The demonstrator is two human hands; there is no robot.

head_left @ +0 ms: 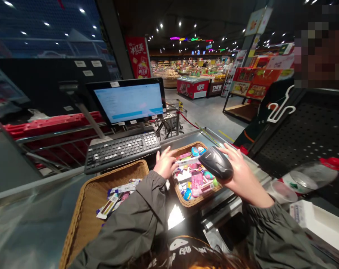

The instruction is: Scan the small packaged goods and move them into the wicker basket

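Observation:
In my right hand (243,179) is a black barcode scanner (216,163), its head pointing left over a small wicker basket (186,203). That basket is filled with small, brightly coloured wrapped items, pink, blue and white. My left hand (166,163) is closed at the basket's left rim, pinching the end of a slim whitish packet (188,161) that reaches toward the scanner. A larger wicker basket (85,209) lies under my left forearm, with several slim wrapped packets (113,203) inside. My left sleeve hides part of it.
A black keyboard (123,148) and a lit monitor (130,99) stand beyond the baskets. To the right are a white hook (281,106), a clear plastic bottle with a red cap (316,175) and a white box (320,224). A person in dark clothing (273,101) is at the right.

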